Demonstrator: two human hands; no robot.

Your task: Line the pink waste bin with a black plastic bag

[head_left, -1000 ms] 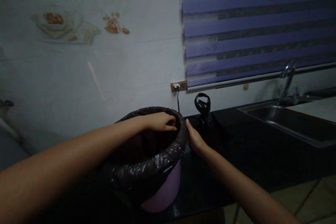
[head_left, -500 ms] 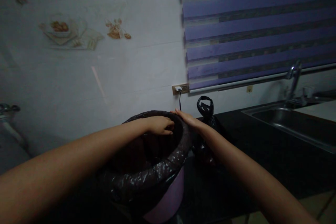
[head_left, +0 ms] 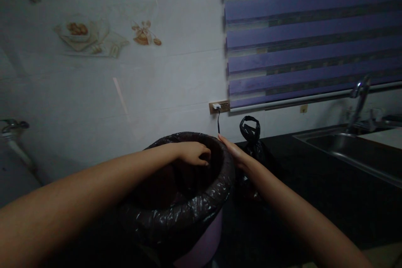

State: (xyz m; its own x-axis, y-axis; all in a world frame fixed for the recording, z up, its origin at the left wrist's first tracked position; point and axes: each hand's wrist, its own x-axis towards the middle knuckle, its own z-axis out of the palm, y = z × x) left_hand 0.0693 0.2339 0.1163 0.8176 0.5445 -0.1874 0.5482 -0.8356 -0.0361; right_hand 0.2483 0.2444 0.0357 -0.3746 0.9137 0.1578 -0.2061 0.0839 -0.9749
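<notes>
A pale purple bin point(head_left: 201, 243) stands on the dark counter point(head_left: 314, 201), lined with a black plastic bag point(head_left: 188, 205) folded over its rim. My left hand point(head_left: 193, 153) reaches across the mouth of the bin, fingers curled down on the liner at the far inner rim. My right hand point(head_left: 234, 153) lies flat against the outside of the far right rim, fingers stretched out and together. Just behind my right hand stands a tied black bag point(head_left: 251, 134) with a looped knot on top.
A steel sink point(head_left: 351, 155) with a tap point(head_left: 359, 100) is set in the counter at the right. A wall socket point(head_left: 219, 106) with a plugged-in cable sits above the bin. Purple blinds point(head_left: 307, 33) hang over the window. A tap point(head_left: 12, 127) juts from the left wall.
My right hand moved from the bin's right side up to its far rim, then slid slightly right. The left hand stayed at the inner rim. The view shifted a little.
</notes>
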